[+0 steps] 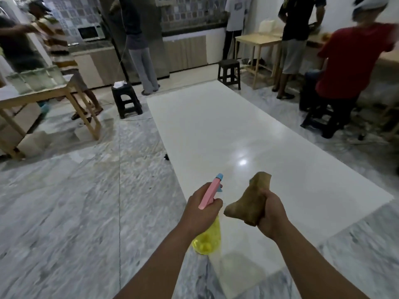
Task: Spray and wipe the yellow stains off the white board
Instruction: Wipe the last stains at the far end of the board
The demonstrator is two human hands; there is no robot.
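- The left hand [199, 209] grips a spray bottle with a yellow translucent body, pink head and light-blue nozzle [210, 219]; the fingers are curled round the neck just below the pink head, and the nozzle points forward over the board.
- The right hand [272, 214] clutches a crumpled tan-brown cloth [248, 203], fingers wrapped tight around its middle, with loose ends sticking up and out to the left.
- Both hands are held in the air above the near end of the long, glossy white rectangular board [226, 130], which lies flat on the grey marble floor [75, 201] and runs away from the person.
- A ceiling light glints off the board's surface; no yellow stain can be made out on it.
- Two dark plastic stools [126, 100] stand near the board's far end.
- A light wooden table [49, 98] stands at the left, and several people stand or sit around the room's edges.
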